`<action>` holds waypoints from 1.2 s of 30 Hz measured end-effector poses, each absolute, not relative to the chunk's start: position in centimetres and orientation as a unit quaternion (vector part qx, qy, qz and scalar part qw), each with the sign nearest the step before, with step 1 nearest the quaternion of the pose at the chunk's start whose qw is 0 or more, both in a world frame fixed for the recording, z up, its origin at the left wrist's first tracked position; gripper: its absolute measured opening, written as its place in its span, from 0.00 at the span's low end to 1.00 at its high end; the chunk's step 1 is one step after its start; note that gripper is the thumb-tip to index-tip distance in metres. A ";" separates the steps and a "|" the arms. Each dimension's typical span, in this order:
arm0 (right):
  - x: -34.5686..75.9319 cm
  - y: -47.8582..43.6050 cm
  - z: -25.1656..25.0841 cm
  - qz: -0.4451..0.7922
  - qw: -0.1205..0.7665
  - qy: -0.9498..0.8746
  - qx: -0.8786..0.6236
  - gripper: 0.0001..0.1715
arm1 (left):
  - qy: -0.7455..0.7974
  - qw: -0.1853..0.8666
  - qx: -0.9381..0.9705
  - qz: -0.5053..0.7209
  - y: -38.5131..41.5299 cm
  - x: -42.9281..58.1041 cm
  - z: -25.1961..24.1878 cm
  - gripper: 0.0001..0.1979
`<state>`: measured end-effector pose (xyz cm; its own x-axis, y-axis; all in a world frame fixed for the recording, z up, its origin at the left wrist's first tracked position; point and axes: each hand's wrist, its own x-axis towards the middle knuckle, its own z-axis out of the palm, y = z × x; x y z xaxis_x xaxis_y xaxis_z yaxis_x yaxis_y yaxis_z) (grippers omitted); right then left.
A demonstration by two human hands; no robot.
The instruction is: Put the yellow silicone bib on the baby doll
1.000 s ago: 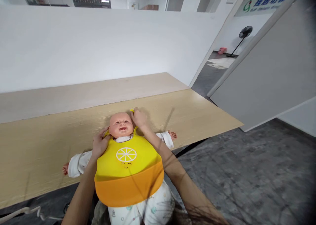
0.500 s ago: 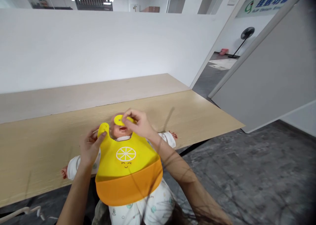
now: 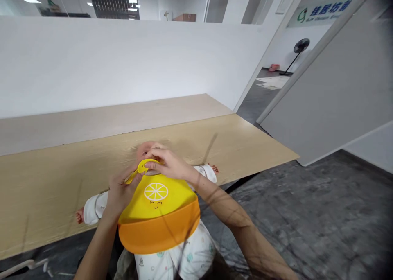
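A yellow silicone bib (image 3: pixel 179 190) with an orange pocket (image 3: pixel 159 233) and a printed lemon face lies over the chest of a baby doll (image 3: pixel 187 259) in white patterned clothes. Over the doll's neck, my left hand (image 3: pixel 123 190) pinches one neck strap of the bib. My right hand (image 3: pixel 168 163) grips the other strap, and the two strap ends meet between my fingers. Whether they are fastened I cannot tell. Behind my hands the doll's head (image 3: pixel 144 149) is partly hidden.
The doll's upper body rests on a light wood table (image 3: pixel 221 136) against a white partition (image 3: pixel 123 63). Grey floor (image 3: pixel 276 206) lies to the right. A standing fan (image 3: pixel 301 46) shows through the doorway, and a white tube-like frame (image 3: pixel 30 264) at lower left.
Both hands have come together over the doll's neck, bringing the two bib straps from apart to touching. The right hand has moved down off the doll's face. The view has shifted slightly.
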<state>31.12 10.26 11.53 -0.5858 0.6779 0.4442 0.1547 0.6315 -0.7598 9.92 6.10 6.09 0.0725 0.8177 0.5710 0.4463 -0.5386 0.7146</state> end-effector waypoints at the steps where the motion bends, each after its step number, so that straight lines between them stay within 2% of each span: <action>1: 31.3 10.3 11.8 0.329 0.381 -0.825 -0.256 0.14 | 0.440 0.156 0.723 0.509 6.0 9.9 6.5 0.13; 5: 33.0 10.9 13.4 0.328 0.386 -0.804 -0.313 0.14 | 0.478 0.067 0.708 0.515 4.3 9.3 8.4 0.13; 8: 35.6 11.8 15.4 0.318 0.407 -0.769 -0.376 0.17 | 0.504 0.062 0.620 0.598 2.1 8.9 8.6 0.10; 12: 40.6 13.9 18.7 0.306 0.456 -0.713 -0.436 0.20 | 0.515 0.098 0.514 0.679 -0.3 9.3 6.7 0.08; 17: 46.1 15.6 23.2 0.266 0.514 -0.638 -0.508 0.13 | 0.530 0.204 0.527 0.633 -1.2 9.2 2.2 0.08; 20: 47.6 15.0 25.7 0.206 0.502 -0.598 -0.590 0.09 | 0.555 0.224 0.528 0.603 -1.1 8.6 -0.2 0.08; 22: 48.0 14.6 26.8 0.163 0.481 -0.584 -0.633 0.11 | 0.568 0.235 0.524 0.590 -1.0 8.3 -1.2 0.08; 27: 48.3 17.2 26.6 0.092 0.456 -0.568 -0.679 0.22 | 0.585 0.228 0.512 0.586 -0.6 7.9 -2.2 0.08; 29: 48.5 19.5 25.7 0.093 0.477 -0.556 -0.674 0.19 | 0.593 0.214 0.509 0.586 -0.7 7.8 -2.4 0.08; 31: 48.7 21.9 24.9 0.109 0.519 -0.536 -0.657 0.10 | 0.599 0.203 0.510 0.583 -1.0 7.7 -2.7 0.08; 34: 49.6 24.1 24.2 0.163 0.559 -0.489 -0.649 0.09 | 0.606 0.169 0.535 0.564 -1.6 7.8 -3.2 0.07; 36: 51.0 24.5 23.8 0.163 0.549 -0.483 -0.663 0.09 | 0.598 0.126 0.567 0.552 -2.1 8.1 -3.5 0.05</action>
<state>50.98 24.50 23.85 0.4810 0.8186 0.3138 0.4610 0.0683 -0.8847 8.08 -2.13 -3.51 -0.3248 0.8177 0.4753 0.5399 -0.2523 0.8030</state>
